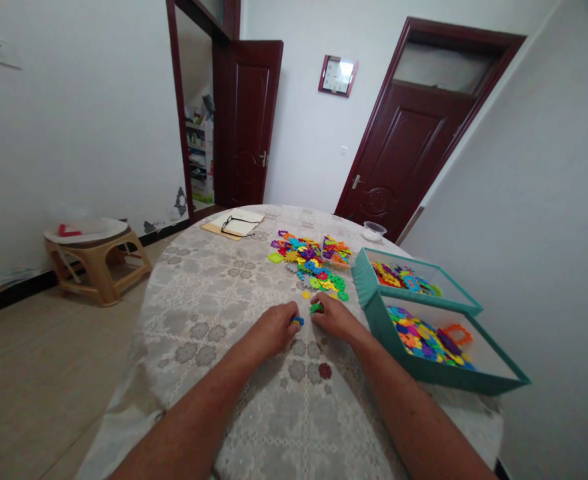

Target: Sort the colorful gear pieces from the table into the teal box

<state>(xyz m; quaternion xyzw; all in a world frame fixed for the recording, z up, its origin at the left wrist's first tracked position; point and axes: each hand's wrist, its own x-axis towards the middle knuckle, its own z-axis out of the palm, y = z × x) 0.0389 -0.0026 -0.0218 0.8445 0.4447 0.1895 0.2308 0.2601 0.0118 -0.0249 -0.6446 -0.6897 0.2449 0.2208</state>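
Note:
My left hand is closed on a small blue plastic piece, which looks like a toy gear. Across a narrow gap, my right hand pinches a green toy gear. Both hands are low over the patterned tablecloth. Just beyond them lies a heap of colourful toy gears in many shapes. A single yellow piece rests near my fingertips. The undersides of both held pieces are hidden by my fingers.
A teal box and its second half, both holding plastic pieces, stand at the right. A clear container of pieces sits behind the heap. Glasses lie on a notebook. A clear bowl stands far right; a stool is left.

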